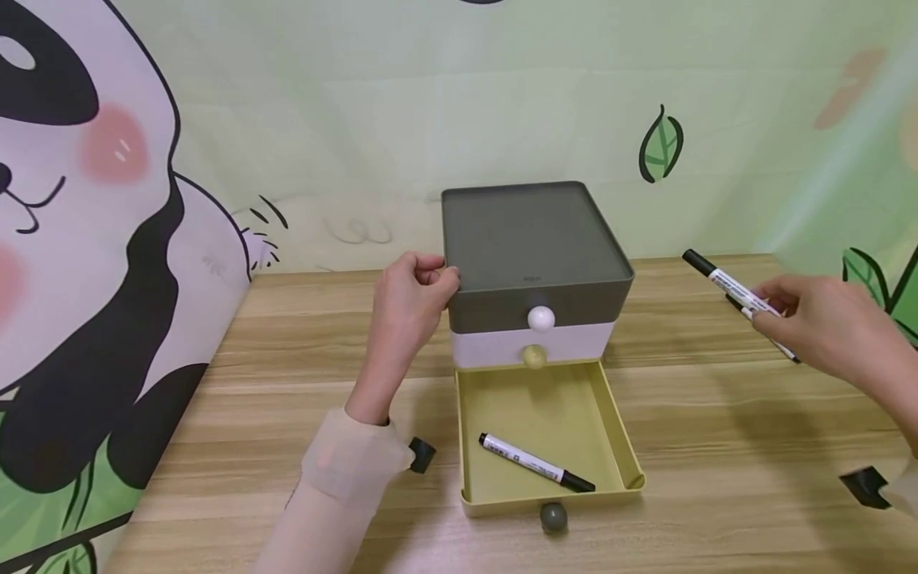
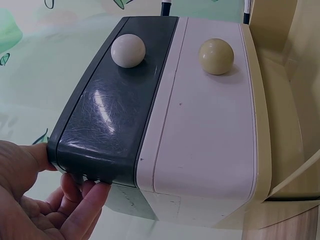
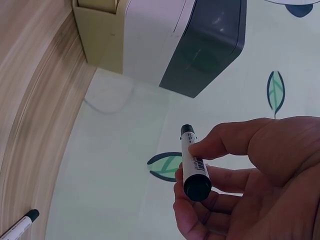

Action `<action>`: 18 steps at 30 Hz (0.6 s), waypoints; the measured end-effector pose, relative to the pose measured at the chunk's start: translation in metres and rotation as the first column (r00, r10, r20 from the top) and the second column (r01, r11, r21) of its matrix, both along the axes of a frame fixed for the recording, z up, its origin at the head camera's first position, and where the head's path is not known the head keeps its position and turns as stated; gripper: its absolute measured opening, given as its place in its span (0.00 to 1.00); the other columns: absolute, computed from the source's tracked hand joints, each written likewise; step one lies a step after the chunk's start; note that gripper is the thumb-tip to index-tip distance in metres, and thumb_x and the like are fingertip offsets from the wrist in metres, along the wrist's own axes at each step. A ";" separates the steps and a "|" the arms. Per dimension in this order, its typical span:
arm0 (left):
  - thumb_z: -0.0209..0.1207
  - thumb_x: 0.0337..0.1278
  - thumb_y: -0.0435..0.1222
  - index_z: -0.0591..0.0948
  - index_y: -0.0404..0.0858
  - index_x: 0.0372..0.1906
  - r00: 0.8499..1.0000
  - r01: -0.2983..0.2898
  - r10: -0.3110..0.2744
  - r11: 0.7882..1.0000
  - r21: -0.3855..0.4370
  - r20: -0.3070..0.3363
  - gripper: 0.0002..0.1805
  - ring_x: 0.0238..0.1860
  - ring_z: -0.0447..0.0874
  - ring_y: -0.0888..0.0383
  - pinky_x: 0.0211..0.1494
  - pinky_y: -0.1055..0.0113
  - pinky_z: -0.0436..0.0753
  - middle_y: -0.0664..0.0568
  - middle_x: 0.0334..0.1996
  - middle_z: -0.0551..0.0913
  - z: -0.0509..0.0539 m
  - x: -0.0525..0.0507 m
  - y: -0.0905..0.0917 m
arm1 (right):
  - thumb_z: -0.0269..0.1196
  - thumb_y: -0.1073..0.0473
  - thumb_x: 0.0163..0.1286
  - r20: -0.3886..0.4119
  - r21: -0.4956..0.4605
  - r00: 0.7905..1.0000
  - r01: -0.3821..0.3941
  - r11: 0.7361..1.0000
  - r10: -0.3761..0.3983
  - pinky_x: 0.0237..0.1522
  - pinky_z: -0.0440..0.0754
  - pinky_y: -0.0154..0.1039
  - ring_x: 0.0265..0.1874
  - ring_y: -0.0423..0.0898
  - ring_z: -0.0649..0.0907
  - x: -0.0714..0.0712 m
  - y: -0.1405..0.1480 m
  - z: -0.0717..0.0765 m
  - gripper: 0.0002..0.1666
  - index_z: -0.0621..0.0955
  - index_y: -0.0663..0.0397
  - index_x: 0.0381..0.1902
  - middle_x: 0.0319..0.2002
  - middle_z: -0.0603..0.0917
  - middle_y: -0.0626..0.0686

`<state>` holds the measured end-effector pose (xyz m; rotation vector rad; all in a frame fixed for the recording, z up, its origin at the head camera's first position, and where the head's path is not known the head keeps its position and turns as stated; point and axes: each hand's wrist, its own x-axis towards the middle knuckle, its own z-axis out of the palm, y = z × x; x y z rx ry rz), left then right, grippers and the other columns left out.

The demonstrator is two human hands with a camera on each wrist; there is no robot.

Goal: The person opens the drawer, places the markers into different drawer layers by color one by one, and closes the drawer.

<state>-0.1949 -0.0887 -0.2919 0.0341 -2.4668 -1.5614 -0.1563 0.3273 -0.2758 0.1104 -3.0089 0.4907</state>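
Note:
A small desktop drawer unit (image 1: 534, 235) has a dark grey top tier, a white middle tier and a yellow bottom drawer (image 1: 545, 399) that is pulled out. My left hand (image 1: 412, 299) grips the top tier at its front left corner, thumb on the top edge and fingers against the side (image 2: 82, 182). One marker (image 1: 527, 458) with a black cap lies slantwise inside the yellow drawer. Off to the right, my right hand (image 1: 835, 323) pinches a white marker with black ends (image 1: 731, 287) above the table. Below it another marker (image 3: 20, 226) lies on the table, partly hidden in the head view.
The unit stands on a wood-grain table (image 1: 308, 383) near its back edge. A white knob (image 1: 541, 319), a yellow knob (image 1: 534, 356) and a grey knob (image 1: 554, 518) stick out from its front. Behind hangs a green backdrop (image 1: 344, 119) with a printed panda and leaves.

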 end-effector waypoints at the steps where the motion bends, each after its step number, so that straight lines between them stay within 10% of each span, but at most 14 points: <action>1: 0.64 0.64 0.41 0.84 0.34 0.52 1.000 0.000 0.000 1.000 0.001 -0.001 0.17 0.32 0.80 0.52 0.35 0.63 0.76 0.49 0.33 0.83 0.000 0.000 0.000 | 0.62 0.61 0.73 -0.001 -0.001 1.000 -0.001 1.000 0.001 0.19 0.69 0.43 0.19 0.48 0.74 0.001 -0.001 0.000 0.17 0.80 0.73 0.51 0.30 0.82 0.56; 18: 0.64 0.63 0.41 0.85 0.35 0.51 1.000 0.002 -0.002 1.000 -0.004 -0.006 0.17 0.32 0.81 0.52 0.36 0.63 0.76 0.49 0.33 0.83 0.000 0.000 -0.001 | 0.63 0.65 0.68 -0.026 0.011 0.994 -0.106 0.994 0.106 0.19 0.63 0.39 0.20 0.46 0.69 0.027 -0.021 -0.003 0.14 0.83 0.69 0.48 0.28 0.82 0.50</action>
